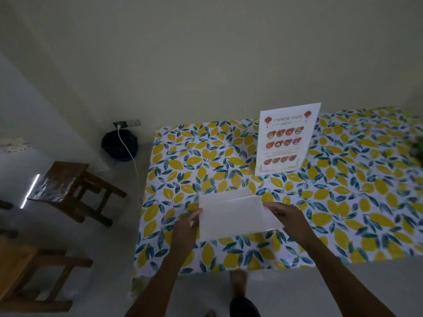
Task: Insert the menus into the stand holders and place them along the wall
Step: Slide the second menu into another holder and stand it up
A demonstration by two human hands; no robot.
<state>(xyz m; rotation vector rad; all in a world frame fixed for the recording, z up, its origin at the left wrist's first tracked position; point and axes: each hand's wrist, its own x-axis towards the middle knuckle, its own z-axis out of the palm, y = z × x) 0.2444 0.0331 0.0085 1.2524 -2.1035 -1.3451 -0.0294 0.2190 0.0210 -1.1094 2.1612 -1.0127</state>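
A white sheet in a clear stand holder [235,216] leans over the lemon-print table [343,202], its blank back toward me. My left hand [186,225] grips its left edge and my right hand [285,213] grips its right edge. Whether the sheet sits fully inside the holder I cannot tell. Farther back, a "Chinese Food Menu" in a clear stand [286,140] stands upright near the wall [229,65], apart from both hands.
Two wooden stools [75,186] [34,271] stand on the floor to the left. A dark bin [119,144] sits under a wall socket with a white cable [131,156]. My foot [239,284] shows below the table's front edge.
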